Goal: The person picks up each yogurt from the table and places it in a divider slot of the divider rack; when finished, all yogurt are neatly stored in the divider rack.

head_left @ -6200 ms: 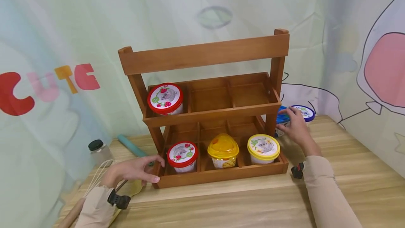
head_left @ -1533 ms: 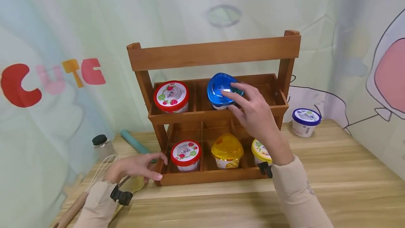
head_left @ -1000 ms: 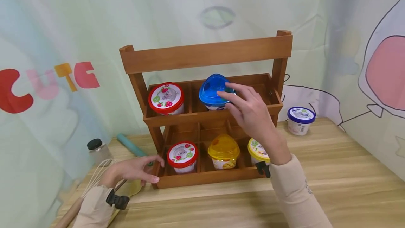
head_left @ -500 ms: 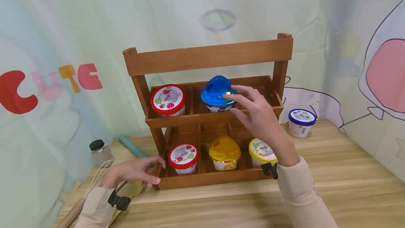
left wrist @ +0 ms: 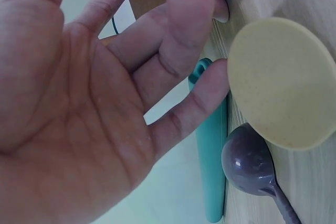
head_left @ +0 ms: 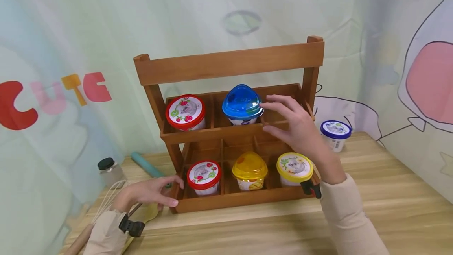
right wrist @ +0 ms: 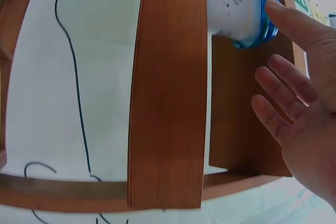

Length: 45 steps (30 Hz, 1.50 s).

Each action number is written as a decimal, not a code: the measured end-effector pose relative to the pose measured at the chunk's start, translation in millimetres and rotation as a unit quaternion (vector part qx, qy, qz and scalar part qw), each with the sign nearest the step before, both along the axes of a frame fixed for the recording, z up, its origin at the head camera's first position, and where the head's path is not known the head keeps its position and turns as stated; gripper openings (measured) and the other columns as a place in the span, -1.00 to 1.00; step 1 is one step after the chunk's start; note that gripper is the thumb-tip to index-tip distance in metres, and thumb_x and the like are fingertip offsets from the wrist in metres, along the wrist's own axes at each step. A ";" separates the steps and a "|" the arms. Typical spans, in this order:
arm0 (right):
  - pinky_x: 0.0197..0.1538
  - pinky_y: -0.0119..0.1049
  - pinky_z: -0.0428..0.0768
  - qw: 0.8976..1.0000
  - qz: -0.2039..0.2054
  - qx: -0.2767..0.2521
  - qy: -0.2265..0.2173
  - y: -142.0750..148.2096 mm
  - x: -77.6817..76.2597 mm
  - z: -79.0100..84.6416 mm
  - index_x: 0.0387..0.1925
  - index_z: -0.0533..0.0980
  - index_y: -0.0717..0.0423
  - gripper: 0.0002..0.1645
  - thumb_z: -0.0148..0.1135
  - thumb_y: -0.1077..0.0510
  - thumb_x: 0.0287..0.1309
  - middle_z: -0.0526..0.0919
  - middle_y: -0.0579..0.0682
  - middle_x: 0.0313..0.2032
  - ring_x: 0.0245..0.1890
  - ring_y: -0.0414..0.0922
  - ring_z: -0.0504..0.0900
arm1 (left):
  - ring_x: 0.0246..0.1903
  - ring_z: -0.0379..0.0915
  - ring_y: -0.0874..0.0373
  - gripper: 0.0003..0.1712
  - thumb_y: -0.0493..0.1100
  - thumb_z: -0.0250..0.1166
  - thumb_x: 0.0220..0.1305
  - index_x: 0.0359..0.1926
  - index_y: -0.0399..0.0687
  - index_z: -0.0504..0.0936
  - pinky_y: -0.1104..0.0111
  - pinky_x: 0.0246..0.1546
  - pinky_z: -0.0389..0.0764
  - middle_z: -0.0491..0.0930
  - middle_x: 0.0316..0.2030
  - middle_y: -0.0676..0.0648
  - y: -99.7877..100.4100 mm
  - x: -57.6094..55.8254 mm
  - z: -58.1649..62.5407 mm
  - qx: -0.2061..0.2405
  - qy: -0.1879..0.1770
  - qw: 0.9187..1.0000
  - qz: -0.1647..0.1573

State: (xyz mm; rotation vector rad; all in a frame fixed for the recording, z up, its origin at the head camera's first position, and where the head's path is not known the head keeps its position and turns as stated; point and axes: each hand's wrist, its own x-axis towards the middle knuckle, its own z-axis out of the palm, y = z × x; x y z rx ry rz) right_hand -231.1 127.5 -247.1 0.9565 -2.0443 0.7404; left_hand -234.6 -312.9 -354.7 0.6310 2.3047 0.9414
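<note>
A two-tier brown wooden rack (head_left: pixel 226 132) stands on the table. Its upper tier holds a red-lidded cup (head_left: pixel 185 110) at left and a cup with a domed blue lid (head_left: pixel 242 103) in the middle. My right hand (head_left: pixel 295 123) is just right of the blue lid, thumb and fingers parted around nothing; in the right wrist view the thumb overlaps the lid's edge. Below sit another red-lidded cup (head_left: pixel 204 176), a cup with a domed yellow lid (head_left: pixel 249 170) and a flat yellow-lidded cup (head_left: pixel 294 167). My left hand (head_left: pixel 150 191) touches the rack's lower left corner with loosely spread fingers.
A cup with a dark blue lid (head_left: pixel 335 132) stands on the table right of the rack. At left are a black-capped jar (head_left: pixel 111 171), a whisk (head_left: pixel 104 207), a teal-handled utensil (head_left: pixel 145 163), a grey ladle (left wrist: pixel 247 160) and a pale yellow utensil head (left wrist: pixel 283 82).
My right hand has brought the domed blue-lidded cup from the table's right side into the upper middle compartment, then let go and drawn back slightly right. The left hand has stayed at the rack's corner.
</note>
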 end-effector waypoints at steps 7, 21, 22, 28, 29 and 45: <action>0.06 0.07 0.61 0.999 -0.023 0.025 -0.016 23.0 3.0 -6.2 0.17 0.55 0.03 -0.37 0.53 0.29 0.02 0.49 0.10 0.23 0.25 0.10 0.44 | -0.54 0.51 0.03 -0.36 0.05 0.38 0.32 0.23 -0.14 0.33 0.25 -0.40 0.61 0.54 -0.42 -0.06 -1.0 0.0 -1.1 0.004 -0.001 1.000 -0.004; 0.08 0.13 0.55 0.997 -0.076 0.019 0.004 78.9 -3.9 -6.7 0.15 0.54 0.12 -0.31 0.57 0.35 -0.08 0.56 0.10 0.13 0.14 0.13 0.54 | -0.53 0.52 0.03 -0.36 0.04 0.36 0.33 0.24 -0.14 0.31 0.26 -0.39 0.61 0.51 -0.50 -0.02 -4.1 2.2 -2.9 0.003 -0.007 1.000 -0.001; 0.09 0.15 0.54 0.997 -0.079 0.019 -0.001 83.2 -4.1 -6.9 0.16 0.54 0.12 -0.30 0.57 0.35 -0.08 0.56 0.10 0.12 0.15 0.14 0.54 | -0.52 0.51 0.03 -0.36 0.04 0.36 0.33 0.25 -0.15 0.31 0.26 -0.39 0.61 0.51 -0.50 -0.03 -3.9 2.0 -2.9 0.004 -0.006 1.000 -0.001; 0.08 0.22 0.53 0.992 -0.117 0.024 -0.040 109.7 -8.0 -13.7 0.15 0.53 0.15 -0.33 0.56 0.34 -0.05 0.57 0.13 0.12 0.14 0.17 0.53 | -0.51 0.50 0.05 -0.37 0.00 0.36 0.34 0.25 -0.17 0.31 0.25 -0.42 0.62 0.59 -0.46 -0.10 -4.5 -0.9 -3.6 0.014 -0.005 1.000 -0.007; 0.09 0.22 0.51 0.991 -0.123 0.024 -0.045 113.7 -9.9 -15.8 0.14 0.53 0.16 -0.35 0.56 0.34 -0.04 0.57 0.15 0.11 0.14 0.18 0.53 | -0.51 0.50 0.05 -0.38 -0.01 0.36 0.34 0.25 -0.17 0.31 0.26 -0.42 0.62 0.61 -0.44 -0.12 -4.9 -1.0 -3.4 0.015 -0.005 1.000 -0.008; 0.13 0.41 0.31 0.947 -0.236 0.038 -0.217 161.5 -49.4 -65.5 0.19 0.47 0.23 -0.45 0.40 0.24 0.18 0.42 0.40 0.17 0.16 0.45 0.35 | -0.55 0.48 0.08 -0.38 0.00 0.35 0.35 0.25 -0.14 0.30 0.30 -0.42 0.59 0.59 -0.46 -0.07 -4.2 -1.5 -1.2 0.008 -0.001 1.000 -0.010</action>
